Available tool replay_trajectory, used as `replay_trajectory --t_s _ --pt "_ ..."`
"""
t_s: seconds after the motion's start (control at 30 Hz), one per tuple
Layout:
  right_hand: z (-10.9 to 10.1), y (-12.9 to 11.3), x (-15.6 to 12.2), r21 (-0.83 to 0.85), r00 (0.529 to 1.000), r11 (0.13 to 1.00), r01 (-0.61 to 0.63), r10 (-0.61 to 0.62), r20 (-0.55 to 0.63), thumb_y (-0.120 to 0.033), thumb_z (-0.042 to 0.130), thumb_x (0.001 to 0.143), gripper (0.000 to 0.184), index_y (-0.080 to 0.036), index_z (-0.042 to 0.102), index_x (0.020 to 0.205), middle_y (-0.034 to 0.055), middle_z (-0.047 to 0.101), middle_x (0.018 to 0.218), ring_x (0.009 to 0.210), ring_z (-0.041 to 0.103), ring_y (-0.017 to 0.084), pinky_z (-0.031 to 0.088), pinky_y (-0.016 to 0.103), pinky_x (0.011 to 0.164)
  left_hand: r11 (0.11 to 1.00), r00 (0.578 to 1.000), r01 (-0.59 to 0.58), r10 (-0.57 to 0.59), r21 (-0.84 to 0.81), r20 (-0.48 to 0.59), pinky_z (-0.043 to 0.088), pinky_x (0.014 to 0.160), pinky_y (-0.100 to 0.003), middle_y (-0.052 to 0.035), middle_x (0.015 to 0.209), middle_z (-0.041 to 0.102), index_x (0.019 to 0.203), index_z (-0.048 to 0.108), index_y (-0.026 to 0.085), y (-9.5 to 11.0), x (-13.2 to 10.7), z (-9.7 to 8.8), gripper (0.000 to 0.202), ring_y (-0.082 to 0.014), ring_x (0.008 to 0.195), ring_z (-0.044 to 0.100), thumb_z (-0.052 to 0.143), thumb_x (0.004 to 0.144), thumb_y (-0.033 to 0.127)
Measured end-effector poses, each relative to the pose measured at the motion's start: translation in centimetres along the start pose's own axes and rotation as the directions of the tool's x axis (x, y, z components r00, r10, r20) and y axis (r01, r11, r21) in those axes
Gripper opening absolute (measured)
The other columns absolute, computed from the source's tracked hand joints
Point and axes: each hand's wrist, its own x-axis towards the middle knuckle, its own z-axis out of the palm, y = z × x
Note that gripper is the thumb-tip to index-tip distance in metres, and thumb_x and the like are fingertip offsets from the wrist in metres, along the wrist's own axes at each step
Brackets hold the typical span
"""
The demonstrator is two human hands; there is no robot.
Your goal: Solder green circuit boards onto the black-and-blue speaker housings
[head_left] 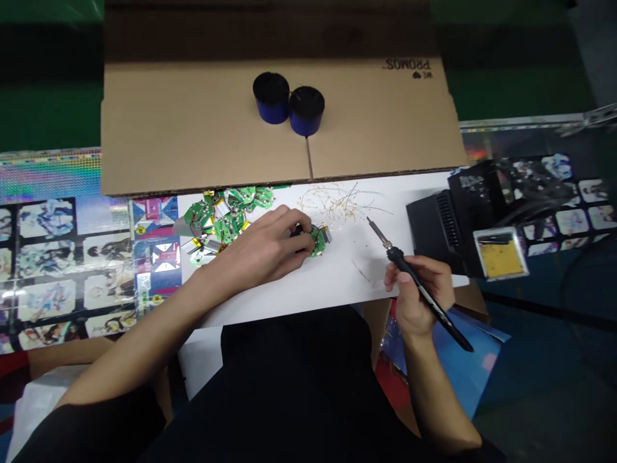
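My left hand (270, 241) lies on the white work sheet (337, 276), its fingers pinched on a small round green circuit board (318, 239) with a silver cell at its side. A pile of several similar green boards (224, 215) sits just left of that hand. My right hand (419, 289) grips a black soldering iron (424, 289) like a pen. Its metal tip (373, 226) points up and left, a short way right of the held board and not touching it. Loose thin wire strands (337, 199) lie behind the board.
A flat cardboard sheet (193, 128) covers the back of the table, with two blue-and-black spools (288, 103) on it. A black soldering station (443, 225) with a yellow sponge tray (500, 257) stands at the right. Colourful printed sheets (58, 244) lie at the left.
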Motion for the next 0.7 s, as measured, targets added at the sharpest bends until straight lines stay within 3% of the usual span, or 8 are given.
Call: replay_trajectory --t_s 0.17,0.3,0.4,0.5,0.6,0.67,0.7 --pt "0.6 1.1 0.4 -0.104 0.998 0.993 -0.050 0.054 0.035 -0.035 0.075 0.097 0.021 -0.022 0.069 0.112 0.0024 0.081 0.086 0.069 0.080 0.019 0.066 0.032 0.067 0.970 0.981 0.169 -0.183 -0.176 -0.068 0.054 0.114 -0.051 -0.0146 0.151 0.054 0.110 0.070 0.022 0.5 -1.4 1.8 0.017 -0.0328 0.138 0.057 0.072 0.103 0.038" --pt "0.9 1.3 0.4 -0.124 0.990 0.992 -0.033 0.050 0.133 -0.034 0.072 0.100 0.020 -0.023 0.070 0.117 0.0045 0.083 0.091 0.081 0.084 0.021 0.070 0.034 0.078 0.937 0.961 0.243 -0.268 -0.250 -0.073 0.056 0.114 -0.048 -0.0139 0.151 0.058 0.108 0.064 0.022 0.7 -1.9 3.2 0.008 -0.0294 0.137 0.063 0.066 0.105 0.029" --pt "0.9 1.4 0.2 -0.122 0.980 0.992 -0.045 0.068 0.188 -0.032 0.071 0.100 0.020 -0.025 0.070 0.119 0.0046 0.084 0.094 0.085 0.085 0.021 0.071 0.034 0.081 0.919 0.952 0.264 -0.296 -0.292 -0.072 0.058 0.112 -0.046 -0.0111 0.148 0.063 0.105 0.063 0.023 0.5 -2.3 2.3 0.008 -0.0273 0.135 0.066 0.070 0.103 0.028" --pt "1.0 1.7 0.0 -0.132 0.976 0.990 -0.058 0.084 0.201 -0.030 0.072 0.100 0.021 -0.025 0.071 0.120 0.0049 0.084 0.098 0.088 0.085 0.021 0.071 0.033 0.083 0.881 0.923 0.312 -0.370 -0.355 -0.108 0.058 0.114 -0.049 -0.0091 0.143 0.068 0.100 0.064 0.023 0.0 -3.0 -0.2 0.016 -0.0282 0.134 0.068 0.078 0.097 0.032" --pt "1.1 1.9 -0.1 -0.137 0.978 0.989 -0.062 0.087 0.188 -0.030 0.072 0.100 0.020 -0.026 0.071 0.120 0.0053 0.084 0.099 0.089 0.085 0.020 0.071 0.033 0.085 0.849 0.857 0.329 -0.452 -0.413 -0.247 0.056 0.118 -0.056 -0.0061 0.139 0.072 0.097 0.066 0.024 -1.4 -4.5 -3.1 0.022 -0.0296 0.133 0.069 0.085 0.089 0.030" --pt "1.1 2.0 0.0 -0.139 0.979 0.988 -0.064 0.089 0.181 -0.030 0.073 0.100 0.021 -0.025 0.072 0.120 0.0054 0.083 0.100 0.088 0.084 0.020 0.071 0.033 0.086 0.840 0.769 0.344 -0.508 -0.419 -0.389 0.055 0.120 -0.059 -0.0041 0.133 0.074 0.095 0.064 0.024 -3.4 -6.0 -5.0 0.033 -0.0303 0.131 0.070 0.092 0.079 0.033" --pt "1.1 2.1 0.0 -0.139 0.980 0.988 -0.061 0.086 0.181 -0.031 0.073 0.100 0.021 -0.025 0.072 0.120 0.0054 0.083 0.099 0.087 0.084 0.020 0.070 0.034 0.086 0.835 0.702 0.378 -0.540 -0.399 -0.464 0.055 0.119 -0.059 -0.0038 0.131 0.075 0.092 0.062 0.023 -4.8 -6.9 -5.9 0.041 -0.0309 0.131 0.070 0.095 0.074 0.039"
